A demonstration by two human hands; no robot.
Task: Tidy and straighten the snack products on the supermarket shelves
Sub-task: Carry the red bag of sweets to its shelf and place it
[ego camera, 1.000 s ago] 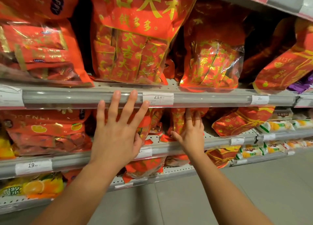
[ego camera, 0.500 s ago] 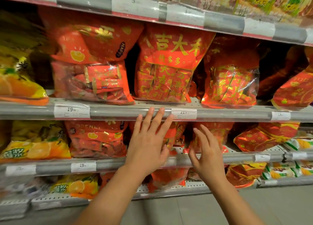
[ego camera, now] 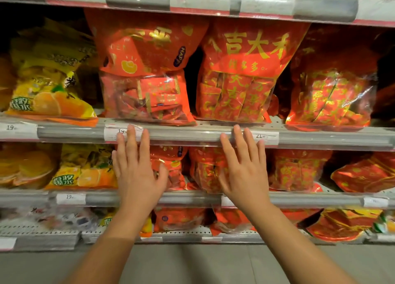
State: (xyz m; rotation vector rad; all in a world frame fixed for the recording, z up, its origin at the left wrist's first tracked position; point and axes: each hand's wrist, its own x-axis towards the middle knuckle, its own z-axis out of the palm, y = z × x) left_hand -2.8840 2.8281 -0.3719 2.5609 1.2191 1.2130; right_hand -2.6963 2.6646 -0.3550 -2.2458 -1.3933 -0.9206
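Both hands, left hand (ego camera: 136, 172) and right hand (ego camera: 243, 170), hover flat-fingered and empty before the shelf rail (ego camera: 192, 134), just below the red snack bag (ego camera: 147, 74) standing on that shelf, which looks light, crinkly and slippery, best taken by its sides.

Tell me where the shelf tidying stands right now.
Done: the three red bags on the middle shelf stand upright. In hand: nothing; left hand and right hand are open, raised toward the shelf rail. Left: the slumped yellow bag and a toppled red bag.
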